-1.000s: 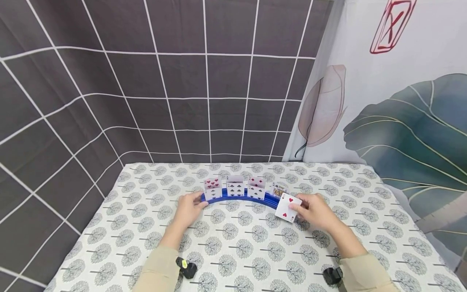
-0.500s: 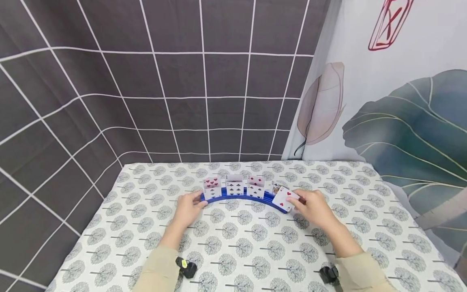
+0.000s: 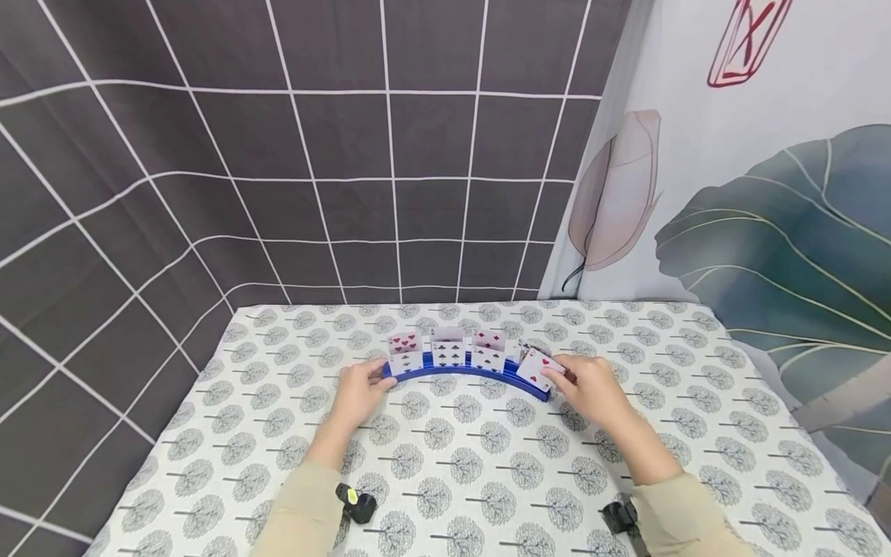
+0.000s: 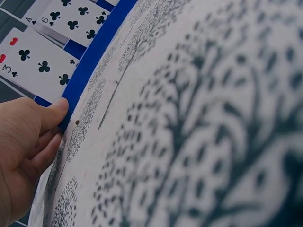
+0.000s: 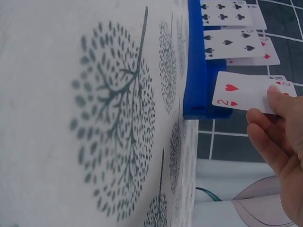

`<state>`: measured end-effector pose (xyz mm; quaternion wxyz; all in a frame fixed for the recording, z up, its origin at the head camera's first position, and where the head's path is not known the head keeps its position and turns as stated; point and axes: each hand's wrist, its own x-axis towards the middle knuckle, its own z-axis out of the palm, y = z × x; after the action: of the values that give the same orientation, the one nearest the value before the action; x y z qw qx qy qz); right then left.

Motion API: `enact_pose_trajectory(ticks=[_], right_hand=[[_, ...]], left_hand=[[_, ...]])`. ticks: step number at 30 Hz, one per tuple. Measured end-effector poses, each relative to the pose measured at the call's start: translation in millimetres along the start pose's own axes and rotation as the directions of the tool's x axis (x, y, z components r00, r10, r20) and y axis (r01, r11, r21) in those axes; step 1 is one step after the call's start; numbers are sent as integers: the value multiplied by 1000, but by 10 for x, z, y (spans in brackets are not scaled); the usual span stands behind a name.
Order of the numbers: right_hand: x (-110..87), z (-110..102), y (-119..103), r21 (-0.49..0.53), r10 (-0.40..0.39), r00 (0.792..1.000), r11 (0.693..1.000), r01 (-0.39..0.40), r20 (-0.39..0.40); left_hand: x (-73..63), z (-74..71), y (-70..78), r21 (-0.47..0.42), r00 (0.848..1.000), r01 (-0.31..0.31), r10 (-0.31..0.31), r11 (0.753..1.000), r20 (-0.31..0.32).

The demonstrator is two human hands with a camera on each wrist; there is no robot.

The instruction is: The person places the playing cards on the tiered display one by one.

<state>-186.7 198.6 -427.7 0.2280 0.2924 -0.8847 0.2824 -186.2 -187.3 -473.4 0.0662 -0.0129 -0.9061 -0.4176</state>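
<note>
A curved blue card holder (image 3: 452, 370) stands on the table with playing cards upright in it. My left hand (image 3: 356, 396) grips its left end, thumb on the front edge. Between thumb and fingers, my right hand (image 3: 593, 393) pinches a two of hearts (image 5: 248, 92), tilted, at the holder's right end. The card's lower edge overlaps the front slot in the right wrist view. Behind it a face card is mostly hidden. Further left stand a five of spades (image 5: 234, 44) before a five of diamonds (image 5: 271, 52), a six of clubs (image 4: 71, 21) and a three of clubs (image 4: 40, 61).
A white cloth with tree prints (image 3: 459, 464) covers the table. Behind it hangs a dark curtain with white grid lines (image 3: 431, 216), and a leaf-patterned curtain (image 3: 786, 247) hangs at the right. Black wrist cameras (image 3: 358, 504) sit by both sleeves.
My right hand has brought the two of hearts up and left from in front of the holder to its right end. My left hand keeps its grip on the left end.
</note>
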Motion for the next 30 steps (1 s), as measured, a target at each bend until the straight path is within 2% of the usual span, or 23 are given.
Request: enact_pose_trajectory(ticks=[5,12,21,30], right_hand=[[19,25,-15,-39,8,1000,999,-9,-7],[12,72,-40,-62,74,996,996,-71,48],[9,131,-46,-104,43,999,994,-42,1],[24,127,-61,-103,64,997,993,-61,32]], left_hand=[[6,-21,27,-1,1000,3,-3,1000,3],[0,-21,20,-6,1000,1,-1,1000,0],[2,0,17,-12,1000,29,-29,999,10],[5,3,-2,-20,1000,23,-23,1000,3]])
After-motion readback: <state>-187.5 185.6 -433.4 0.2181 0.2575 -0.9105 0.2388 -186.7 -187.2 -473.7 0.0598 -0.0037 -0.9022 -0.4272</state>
